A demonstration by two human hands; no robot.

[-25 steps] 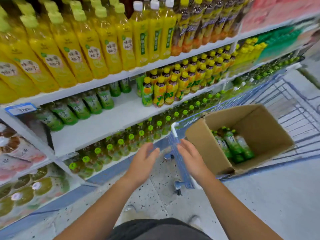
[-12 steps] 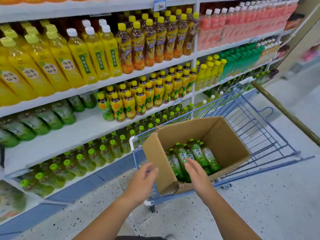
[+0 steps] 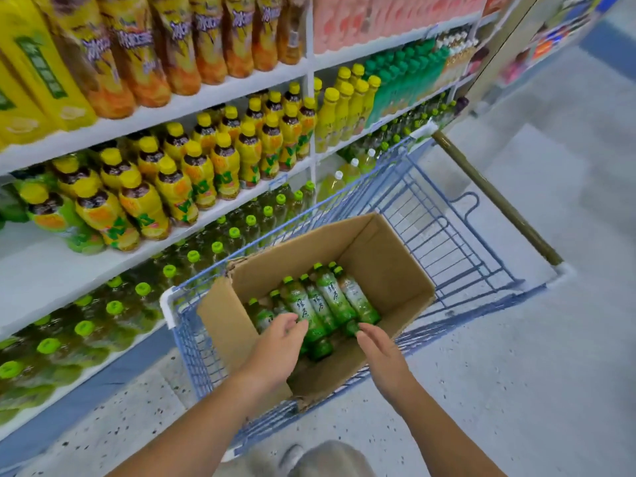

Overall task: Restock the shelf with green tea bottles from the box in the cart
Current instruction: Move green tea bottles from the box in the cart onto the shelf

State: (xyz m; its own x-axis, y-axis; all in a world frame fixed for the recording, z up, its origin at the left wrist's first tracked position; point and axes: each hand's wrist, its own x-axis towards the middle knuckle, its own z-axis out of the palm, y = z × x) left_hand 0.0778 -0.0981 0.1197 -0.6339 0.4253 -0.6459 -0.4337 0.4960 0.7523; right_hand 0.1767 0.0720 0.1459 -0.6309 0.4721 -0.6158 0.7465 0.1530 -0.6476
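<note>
Here, spread left hand [image 3: 275,346] and right hand [image 3: 382,356] flank the green tea bottles [image 3: 330,301].

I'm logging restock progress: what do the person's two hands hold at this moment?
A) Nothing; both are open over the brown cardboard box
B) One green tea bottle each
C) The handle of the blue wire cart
A: the left hand and right hand show relaxed fingers above the green-capped green tea bottles in the brown cardboard box, gripping none.
</note>
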